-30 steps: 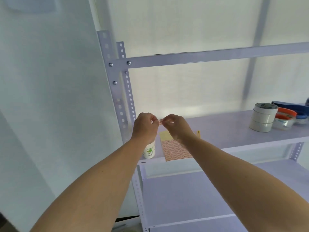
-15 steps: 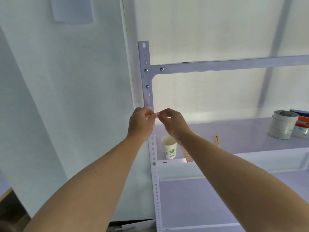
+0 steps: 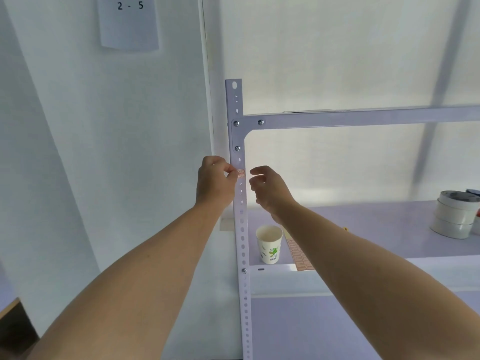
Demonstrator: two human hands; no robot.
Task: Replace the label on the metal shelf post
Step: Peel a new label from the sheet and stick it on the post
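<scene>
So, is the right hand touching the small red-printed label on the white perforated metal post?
Apart. The head view shows a bright gap between the right hand and the label.

Single view: head camera, wide-angle, worn by the person.
- Facing: forward, at the left front corner of a shelf unit. The metal shelf post (image 3: pixel 240 229) runs up the middle of the frame, and the label (image 3: pixel 241 173) sits almost dead centre.
- Height: the lens is above the shelf (image 3: pixel 376 229), whose top face is visible. The upper rail (image 3: pixel 363 116) shows its front face only.
- Nearness: arm's reach. The left forearm (image 3: pixel 124 281) and right forearm (image 3: pixel 363 261) enter from the bottom corners and stretch to the post.
- Frame limits: the top edge cuts the paper sign (image 3: pixel 129 22) on the wall at left. The right edge cuts the tape rolls (image 3: pixel 454 216).
- Lines near the frame sides lean.
</scene>
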